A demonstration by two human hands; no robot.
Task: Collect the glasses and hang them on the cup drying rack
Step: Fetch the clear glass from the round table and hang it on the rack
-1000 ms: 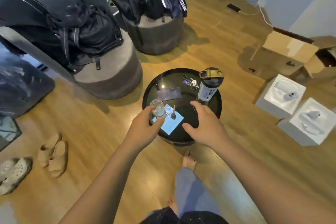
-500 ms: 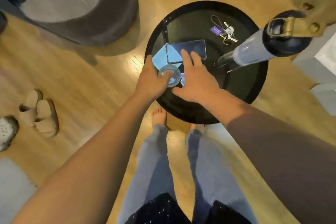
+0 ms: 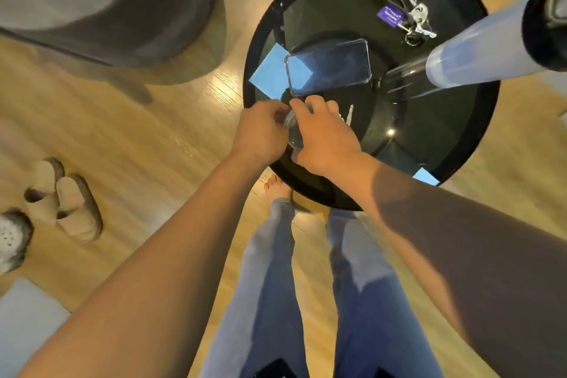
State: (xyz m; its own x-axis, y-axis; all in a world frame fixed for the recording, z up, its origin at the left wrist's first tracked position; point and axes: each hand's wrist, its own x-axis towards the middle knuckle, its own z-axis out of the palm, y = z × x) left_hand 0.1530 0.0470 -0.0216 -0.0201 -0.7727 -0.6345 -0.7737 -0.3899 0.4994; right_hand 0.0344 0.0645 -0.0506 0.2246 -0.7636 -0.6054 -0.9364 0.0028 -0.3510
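A small clear glass (image 3: 293, 130) is held between both hands above the near left part of the round black table (image 3: 460, 144). My left hand (image 3: 260, 130) grips it from the left. My right hand (image 3: 322, 138) closes over its top and right side and hides most of it. A metal spoon (image 3: 349, 113) pokes out on the table just past my right fingers. No cup drying rack is in view.
On the table lie a phone (image 3: 328, 66) over a blue paper (image 3: 271, 70), a bunch of keys (image 3: 411, 17) and a tall clear bottle (image 3: 478, 52) with a black lid. A grey pouf (image 3: 116, 3) stands at the left, slippers (image 3: 64, 199) lie on the wooden floor.
The camera has dropped closer over the table. My right hand has come over the glass and now closes on it together with my left hand.
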